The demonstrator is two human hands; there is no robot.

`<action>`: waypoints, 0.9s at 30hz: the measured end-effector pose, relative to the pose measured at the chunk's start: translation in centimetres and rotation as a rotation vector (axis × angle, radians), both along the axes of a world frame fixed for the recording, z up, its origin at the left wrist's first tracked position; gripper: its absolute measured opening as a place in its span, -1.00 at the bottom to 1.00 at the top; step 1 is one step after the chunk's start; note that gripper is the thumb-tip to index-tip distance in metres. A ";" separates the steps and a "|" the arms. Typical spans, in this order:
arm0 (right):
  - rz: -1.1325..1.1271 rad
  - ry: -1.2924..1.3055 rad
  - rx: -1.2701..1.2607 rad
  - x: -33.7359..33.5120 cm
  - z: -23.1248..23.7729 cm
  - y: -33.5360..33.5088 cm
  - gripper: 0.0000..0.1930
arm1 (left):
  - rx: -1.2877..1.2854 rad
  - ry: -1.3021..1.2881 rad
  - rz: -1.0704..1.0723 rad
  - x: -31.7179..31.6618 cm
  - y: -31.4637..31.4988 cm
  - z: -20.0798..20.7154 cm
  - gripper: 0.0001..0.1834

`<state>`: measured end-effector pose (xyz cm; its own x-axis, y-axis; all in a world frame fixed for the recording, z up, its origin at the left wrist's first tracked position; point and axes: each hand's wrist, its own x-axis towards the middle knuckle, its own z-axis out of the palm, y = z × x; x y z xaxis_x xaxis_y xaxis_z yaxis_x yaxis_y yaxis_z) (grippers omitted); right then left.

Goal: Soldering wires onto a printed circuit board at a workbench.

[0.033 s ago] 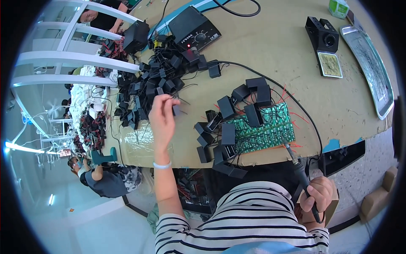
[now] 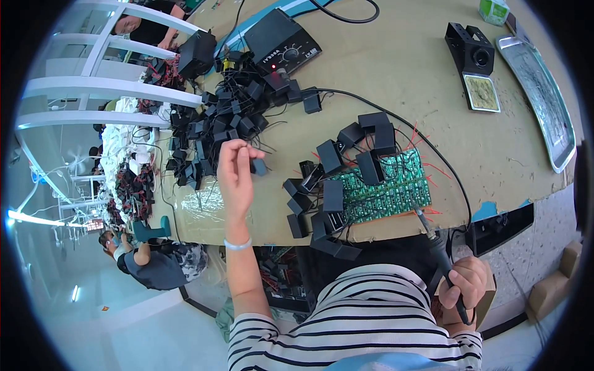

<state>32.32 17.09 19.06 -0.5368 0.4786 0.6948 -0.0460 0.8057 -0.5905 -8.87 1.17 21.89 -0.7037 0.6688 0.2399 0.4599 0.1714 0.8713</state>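
Observation:
My left hand (image 2: 237, 179) is raised at the edge of a heap of small black boxes with wires (image 2: 229, 105). Its thumb and fingertips are pinched together, but what lies between them is too small to tell. Just beside those fingers is one small black box (image 2: 258, 166), with thin dark wires close by. My right hand (image 2: 465, 283) grips a soldering iron (image 2: 443, 256) by its dark handle. The iron's metal tip points at the near right edge of a green circuit board panel (image 2: 396, 191). More black boxes (image 2: 333, 196) with wires lie over the panel's left part, and red wires stick out around it.
A black soldering station (image 2: 283, 43) with a dial stands at the back; its cable (image 2: 402, 117) arcs across the brown tabletop. At right are an iron stand (image 2: 473, 55) with a sponge tray (image 2: 482, 94) and a long metal tray (image 2: 544, 105). Other people sit at left.
My left hand has shifted slightly, and the small black box beside its fingers sits a little lower. The soldering iron in my right hand stays in the same place.

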 end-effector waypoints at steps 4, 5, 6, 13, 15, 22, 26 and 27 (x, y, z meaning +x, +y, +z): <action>0.002 0.011 0.013 -0.3 -0.1 -0.1 -0.84 | 0.114 -0.271 -0.130 2.0 1.1 0.2 -0.90; 0.011 -0.005 0.001 -0.4 0.2 -0.1 -0.84 | 0.030 -0.249 -0.130 2.6 1.5 1.0 -0.91; 0.021 -0.019 -0.012 -0.4 0.3 -0.1 -0.84 | 0.032 -0.251 -0.128 3.0 1.8 1.3 -0.91; -0.016 -0.030 -0.013 0.1 0.4 -0.2 -0.86 | 0.131 -0.063 -0.087 5.0 3.3 4.2 -0.94; 0.007 -0.017 -0.033 0.1 0.5 -0.2 -0.86 | 0.027 0.053 -0.180 6.5 4.1 5.4 -0.96; 0.134 -0.006 -0.107 0.7 -0.1 0.4 -0.84 | -0.343 0.669 -0.720 12.1 7.5 4.2 -0.83; 0.137 -0.042 -0.103 0.5 -0.1 0.3 -0.82 | -0.391 0.771 -0.799 12.9 8.5 2.1 -0.79; 0.150 -0.056 -0.098 0.5 -0.1 0.4 -0.82 | -0.404 0.802 -0.792 13.0 8.6 1.7 -0.75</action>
